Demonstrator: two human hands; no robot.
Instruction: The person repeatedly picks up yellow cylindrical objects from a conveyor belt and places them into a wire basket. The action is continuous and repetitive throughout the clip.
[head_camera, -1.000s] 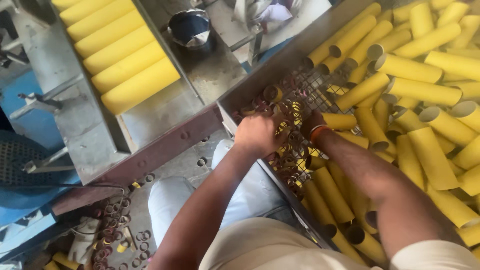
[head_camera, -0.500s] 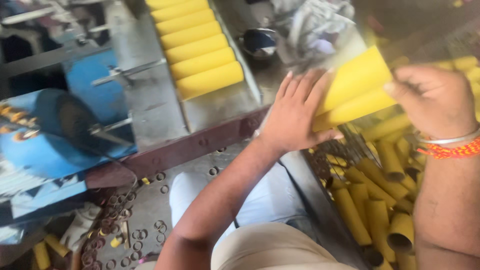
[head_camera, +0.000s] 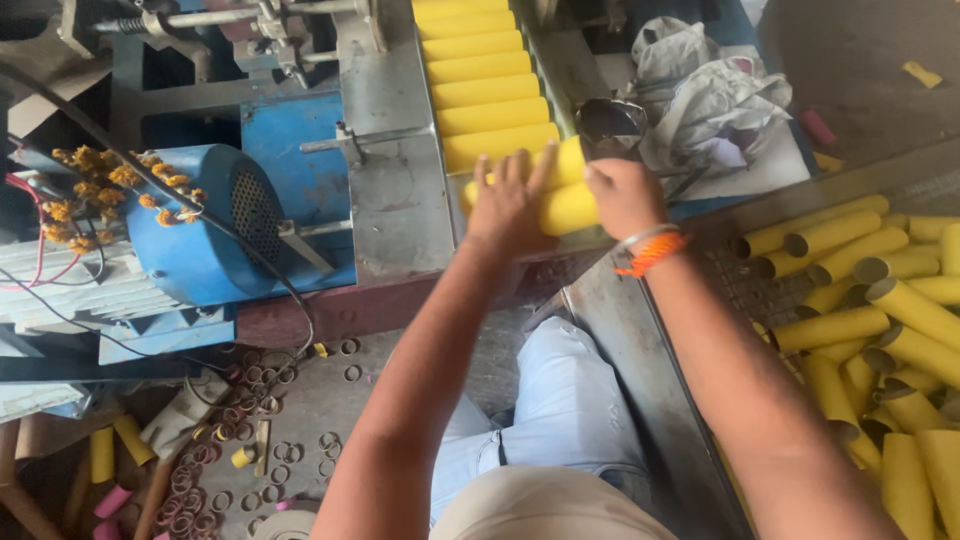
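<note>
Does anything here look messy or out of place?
Yes. Small cardboard rings lie scattered on the floor below the blue motor, and a crumpled cloth sits heaped beside the neat row of yellow tubes.

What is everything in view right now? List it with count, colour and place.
held tubes: two or so, yellow, between both hands at the near end of the row
tube row: about six, yellow, side by side on the grey machine tray
loose tubes: many, yellow, piled in the bin at right
motor: one, blue, left on the machine
flower garland: one, orange-yellow, draped by the motor
rags: a heap, grey-white, top right
cut rings: many, brown, scattered on the floor lower left
wristband: one, orange, right wrist
left hand: flat against the tubes' left ends
right hand: on the right ends
</note>
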